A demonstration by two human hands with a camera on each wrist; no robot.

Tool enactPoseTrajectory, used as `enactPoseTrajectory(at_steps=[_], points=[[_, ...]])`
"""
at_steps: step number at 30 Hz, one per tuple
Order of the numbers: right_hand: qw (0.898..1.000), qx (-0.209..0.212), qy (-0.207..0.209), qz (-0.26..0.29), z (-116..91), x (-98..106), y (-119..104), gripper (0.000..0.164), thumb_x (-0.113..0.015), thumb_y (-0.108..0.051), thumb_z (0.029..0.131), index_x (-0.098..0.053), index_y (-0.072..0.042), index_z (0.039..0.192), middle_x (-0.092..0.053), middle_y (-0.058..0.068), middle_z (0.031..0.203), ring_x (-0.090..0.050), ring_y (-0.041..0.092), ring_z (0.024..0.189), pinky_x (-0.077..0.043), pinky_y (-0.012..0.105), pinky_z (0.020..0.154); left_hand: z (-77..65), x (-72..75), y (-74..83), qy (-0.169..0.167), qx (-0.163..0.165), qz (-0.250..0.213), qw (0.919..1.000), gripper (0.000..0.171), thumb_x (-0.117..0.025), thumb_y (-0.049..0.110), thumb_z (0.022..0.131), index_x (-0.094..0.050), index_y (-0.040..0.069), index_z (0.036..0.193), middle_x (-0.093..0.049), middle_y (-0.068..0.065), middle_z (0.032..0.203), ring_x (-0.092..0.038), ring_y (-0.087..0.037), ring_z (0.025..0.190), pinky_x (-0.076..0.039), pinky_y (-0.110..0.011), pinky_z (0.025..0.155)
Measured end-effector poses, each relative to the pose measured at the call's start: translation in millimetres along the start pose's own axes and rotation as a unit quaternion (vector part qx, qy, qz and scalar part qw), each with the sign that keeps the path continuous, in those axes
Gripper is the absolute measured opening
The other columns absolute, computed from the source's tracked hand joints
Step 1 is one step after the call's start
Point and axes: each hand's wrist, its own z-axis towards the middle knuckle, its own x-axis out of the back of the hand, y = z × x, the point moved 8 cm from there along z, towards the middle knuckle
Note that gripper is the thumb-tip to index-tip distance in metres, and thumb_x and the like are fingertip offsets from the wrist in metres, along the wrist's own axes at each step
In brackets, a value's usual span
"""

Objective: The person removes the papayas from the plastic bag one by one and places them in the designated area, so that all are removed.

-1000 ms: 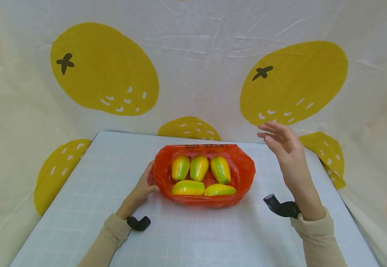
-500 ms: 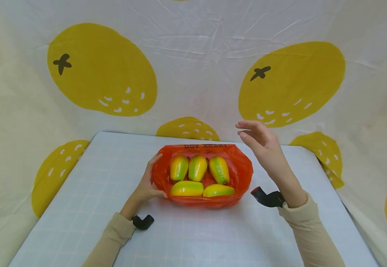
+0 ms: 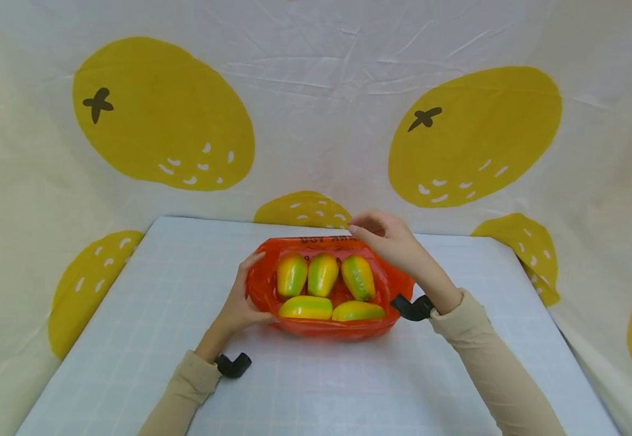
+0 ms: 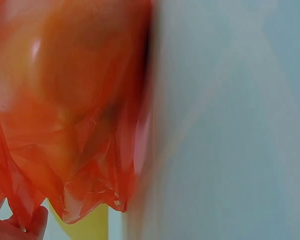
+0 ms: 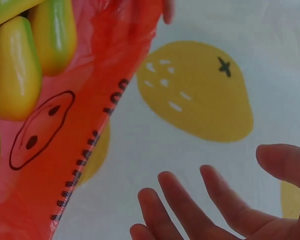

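A red plastic bag [image 3: 343,329] with its mouth spread wide lies on the table in the head view. Several glossy yellow-green fruits, shaped like mangoes [image 3: 323,274], sit inside it, three at the back and two in front. My left hand [image 3: 239,303] holds the bag's left side, thumb at the front and fingers at the left rim. In the left wrist view the bag [image 4: 65,125] fills the left half. My right hand [image 3: 392,241] is over the bag's back right rim, holding nothing; its spread fingers [image 5: 180,197] show apart from the bag in the right wrist view.
A pale checked cloth covers the table [image 3: 316,393]. Behind it and at both sides hangs a white curtain [image 3: 321,121] printed with large yellow fruit. Each wrist wears a small black camera mount [image 3: 414,307].
My right hand has moved left, from beside the bag to over its back right rim. The left hand's fingers have come up to the left rim. The fruits have stayed put.
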Motion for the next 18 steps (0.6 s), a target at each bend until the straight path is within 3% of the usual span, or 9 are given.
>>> enactPoseTrajectory(at_steps=[7,14,18], points=[[0.999,0.006,-0.023,-0.047,12.0,-11.8,0.6,0.029,-0.06,-0.031,0.099,-0.066,-0.009,0.117,-0.067,0.007,0.11,-0.06,0.026,0.099,-0.052,0.044,0.086,0.6,-2.5,6.6,0.001,-0.014,0.015,0.9998,0.108,-0.089,-0.003,0.062,-0.025,-0.004,0.149,-0.026,-0.022,0.156,-0.032,-0.041,0.14,-0.04,-0.033,0.108],[0.992,0.001,-0.069,-0.108,21.0,-23.0,5.7,0.028,-0.059,-0.03,0.099,-0.068,-0.005,0.11,-0.068,0.009,0.106,-0.061,0.027,0.096,-0.054,0.043,0.084,0.4,-2.0,7.6,0.005,-0.011,0.026,0.9996,0.107,-0.088,-0.002,0.062,-0.026,-0.005,0.149,-0.028,-0.023,0.155,-0.032,-0.04,0.14,-0.04,-0.041,0.109],[0.982,0.0,-0.102,-0.161,25.5,-32.0,9.9,0.025,-0.062,-0.026,0.097,-0.067,-0.003,0.107,-0.068,0.01,0.103,-0.063,0.026,0.091,-0.056,0.042,0.081,0.2,-1.5,7.4,0.007,-0.01,0.028,0.9995,0.107,-0.087,-0.004,0.061,-0.026,-0.004,0.149,-0.028,-0.024,0.155,-0.032,-0.04,0.14,-0.04,-0.037,0.109]])
